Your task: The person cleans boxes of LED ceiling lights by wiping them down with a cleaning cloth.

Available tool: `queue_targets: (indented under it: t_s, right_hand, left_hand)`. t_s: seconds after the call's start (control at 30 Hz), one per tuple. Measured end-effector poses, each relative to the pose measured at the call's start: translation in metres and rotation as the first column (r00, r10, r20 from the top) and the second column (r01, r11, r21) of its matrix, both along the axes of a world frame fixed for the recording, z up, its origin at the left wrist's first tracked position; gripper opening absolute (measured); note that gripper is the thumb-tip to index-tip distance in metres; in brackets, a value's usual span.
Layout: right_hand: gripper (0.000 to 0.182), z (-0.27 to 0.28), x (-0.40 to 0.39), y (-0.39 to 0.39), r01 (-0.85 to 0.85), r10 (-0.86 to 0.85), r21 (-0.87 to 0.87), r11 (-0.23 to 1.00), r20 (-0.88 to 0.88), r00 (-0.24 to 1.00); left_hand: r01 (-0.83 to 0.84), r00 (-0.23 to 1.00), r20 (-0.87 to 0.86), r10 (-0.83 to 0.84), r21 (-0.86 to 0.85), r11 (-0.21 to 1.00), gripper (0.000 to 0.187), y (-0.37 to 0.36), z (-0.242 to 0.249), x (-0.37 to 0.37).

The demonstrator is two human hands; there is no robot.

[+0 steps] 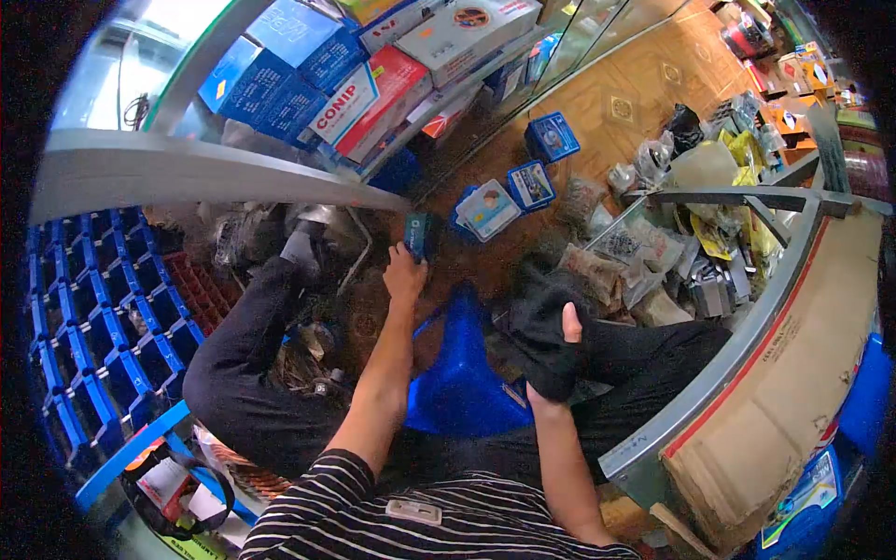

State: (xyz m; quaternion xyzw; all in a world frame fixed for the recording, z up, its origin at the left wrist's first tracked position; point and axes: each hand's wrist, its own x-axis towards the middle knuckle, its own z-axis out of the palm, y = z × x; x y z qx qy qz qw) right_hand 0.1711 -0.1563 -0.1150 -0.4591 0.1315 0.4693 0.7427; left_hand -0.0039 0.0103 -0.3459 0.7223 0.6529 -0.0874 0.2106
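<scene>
My left hand (405,278) reaches forward, its fingers closed on the near end of a small dark teal box (417,233) by the metal shelf post. A black cloth (539,329) is bunched in my right hand (549,386); it hides most of the fingers, and one bare digit pokes up through or past it. Ahead on the floor, a pale-lidded box (489,210) lies close to a blue picture box (532,186), with another blue box (553,137) farther off. Between my legs is a blue plastic seat (459,387).
Glass shelving at upper left holds a red and white box (373,103) and blue cartons (271,103). Plastic bags of small parts (644,247) cover the floor at right. A metal frame (747,345) with flattened cardboard (779,383) curves along my right; blue bins (103,317) stand at left.
</scene>
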Motion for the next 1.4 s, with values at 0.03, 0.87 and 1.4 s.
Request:
queue_targets:
  t_s: [0.03,0.87,1.4]
  right_hand:
    - [0.043,0.0,0.004,-0.001,0.022,-0.021,0.015,1.0,-0.076,0.997]
    - [0.025,0.032,0.017,0.012,-0.216,0.465,-0.412,0.885,0.78,0.42]
    - [0.026,-0.019,0.002,0.021,-0.272,0.429,-0.335,0.902,0.766,0.479]
  left_hand:
    - [-0.027,0.999,0.023,0.027,0.0,1.0,0.069,-0.002,-0.005,0.001]
    - [-0.025,0.728,-0.004,-0.685,0.999,-0.033,0.029,0.23,0.594,0.207]
    - [0.401,0.844,-0.294,-0.449,0.902,0.162,0.058,0.337,0.656,0.214]
